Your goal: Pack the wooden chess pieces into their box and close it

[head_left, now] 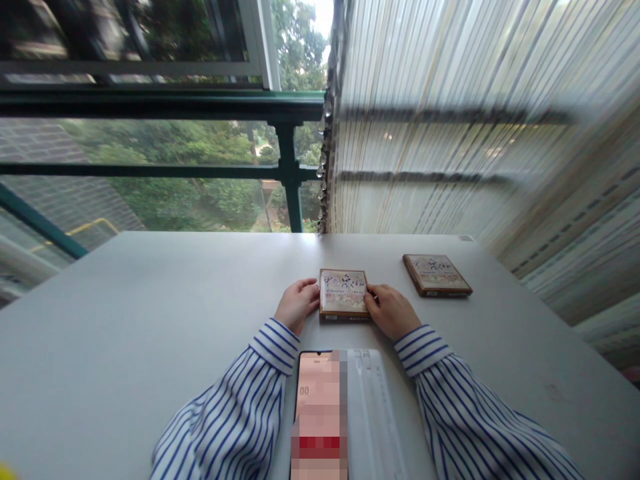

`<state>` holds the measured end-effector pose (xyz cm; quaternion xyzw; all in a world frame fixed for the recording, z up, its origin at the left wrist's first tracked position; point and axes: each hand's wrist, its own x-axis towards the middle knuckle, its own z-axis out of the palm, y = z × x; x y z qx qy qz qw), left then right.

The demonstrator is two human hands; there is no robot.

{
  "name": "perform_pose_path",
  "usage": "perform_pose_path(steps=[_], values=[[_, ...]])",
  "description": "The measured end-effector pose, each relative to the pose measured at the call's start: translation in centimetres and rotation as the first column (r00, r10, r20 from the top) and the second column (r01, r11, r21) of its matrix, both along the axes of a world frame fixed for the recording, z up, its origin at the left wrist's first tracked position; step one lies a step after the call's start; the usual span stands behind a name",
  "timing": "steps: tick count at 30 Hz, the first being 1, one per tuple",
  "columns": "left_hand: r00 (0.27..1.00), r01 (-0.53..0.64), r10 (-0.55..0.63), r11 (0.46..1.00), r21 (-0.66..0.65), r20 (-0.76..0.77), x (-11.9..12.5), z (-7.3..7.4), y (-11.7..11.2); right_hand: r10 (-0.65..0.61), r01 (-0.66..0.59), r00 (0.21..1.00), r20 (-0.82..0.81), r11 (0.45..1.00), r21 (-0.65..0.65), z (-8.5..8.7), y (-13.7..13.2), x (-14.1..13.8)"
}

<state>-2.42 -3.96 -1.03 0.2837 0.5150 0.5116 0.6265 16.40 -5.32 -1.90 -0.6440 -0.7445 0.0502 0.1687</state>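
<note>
A flat, square Chinese chess box (343, 291) with brown edges and a printed lid lies on the white table in front of me. Along its left edge rest the curved fingers of my left hand (297, 305). My right hand (393, 311) grips the opposite edge, its thumb by the near corner. Together they hold the box between them; it lies level and looks closed. A second box of the same kind (437, 274) lies apart, farther right and turned at an angle.
Between my forearms lies a phone (313, 387), partly blurred out, beside a whitish, translucent flat object (375, 413) that I cannot name. The white table (150, 333) ends at a window with green railings (290, 153). A string curtain (425, 133) hangs at the right.
</note>
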Motion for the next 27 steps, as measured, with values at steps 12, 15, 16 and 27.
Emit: perform_pose_path(steps=[12, 15, 16, 27], values=[[0.999, -0.045, 0.045, 0.999, -0.005, -0.020, 0.23, -0.02, -0.04, -0.011, 0.011, 1.000, 0.006, 1.000, -0.011, 0.03, -0.02, -0.04], [0.999, -0.035, 0.035, 0.999, -0.002, -0.013, 0.26, -0.08, -0.04, -0.006, 0.006, 1.000, 0.002, 1.000, -0.002, -0.12, 0.05, 0.03], [0.999, -0.032, 0.032, 0.999, -0.001, -0.010, 0.26, -0.08, -0.04, -0.004, 0.004, 1.000, 0.001, 1.000, -0.001, -0.15, 0.07, 0.04], [1.000, -0.021, 0.022, 0.999, 0.031, -0.009, 0.24, -0.17, 0.00, -0.002, 0.002, 1.000, -0.006, 1.000, -0.001, 0.04, -0.01, 0.03]])
